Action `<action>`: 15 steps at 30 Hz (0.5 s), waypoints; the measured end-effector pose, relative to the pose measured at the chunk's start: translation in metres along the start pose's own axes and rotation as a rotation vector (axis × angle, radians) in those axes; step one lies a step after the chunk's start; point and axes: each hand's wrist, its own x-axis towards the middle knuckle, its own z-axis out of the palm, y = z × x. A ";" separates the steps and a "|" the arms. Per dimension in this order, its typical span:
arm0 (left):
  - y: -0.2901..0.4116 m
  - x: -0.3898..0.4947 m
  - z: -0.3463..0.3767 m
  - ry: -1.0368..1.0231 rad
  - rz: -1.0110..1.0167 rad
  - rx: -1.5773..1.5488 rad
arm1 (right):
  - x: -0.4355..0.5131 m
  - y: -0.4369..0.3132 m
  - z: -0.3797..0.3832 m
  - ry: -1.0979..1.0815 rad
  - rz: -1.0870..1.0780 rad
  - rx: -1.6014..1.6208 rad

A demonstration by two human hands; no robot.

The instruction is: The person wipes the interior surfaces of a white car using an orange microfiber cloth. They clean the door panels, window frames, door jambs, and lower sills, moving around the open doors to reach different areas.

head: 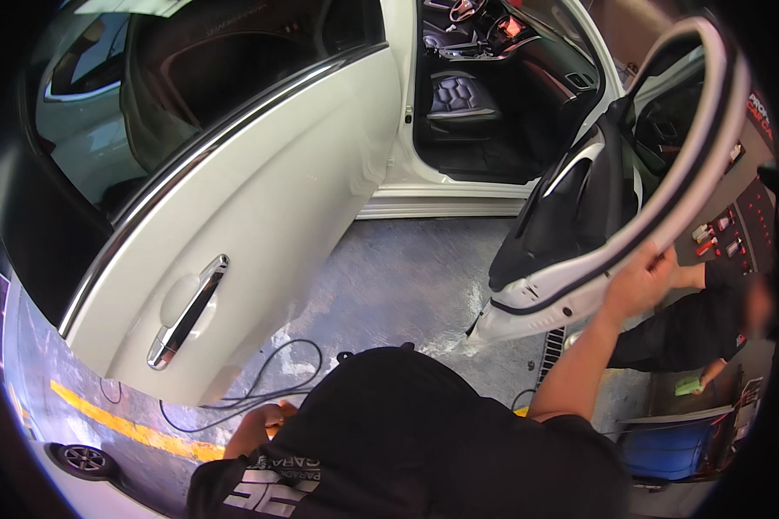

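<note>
My right hand [637, 282] grips the edge of the white front car door [571, 292], just below its window frame. This door stands open, showing its black inner trim [558, 207] and rubber seal. Low beside my body, my left hand [253, 425] is curled around a small orange object [286, 410]. My black shirt hides most of that object, so its kind cannot be told. Left of me is the white rear door [285, 175] with a chrome door handle [190, 311]. Through the front opening I see a dark padded seat [461, 97].
A black cable [259, 383] loops over the worn floor [389, 279] near my left hand. Behind the front door, a person in black [681, 324] holds a green object [688, 386]. A floor grate [551, 353], a blue bin [668, 447] and wall-hung tools [707, 246] are on the right.
</note>
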 end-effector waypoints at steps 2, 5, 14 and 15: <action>0.007 0.009 -0.004 0.059 0.007 -0.045 | -0.019 -0.031 0.033 -0.049 -0.127 0.044; 0.034 0.012 -0.008 0.147 0.044 -0.153 | -0.051 -0.082 0.097 -0.157 -0.279 0.270; 0.208 -0.066 -0.018 0.267 0.327 -0.645 | -0.058 -0.185 0.224 -0.440 -0.473 0.631; 0.223 -0.070 -0.021 0.319 0.361 -0.551 | -0.060 -0.181 0.228 -0.510 -0.559 0.674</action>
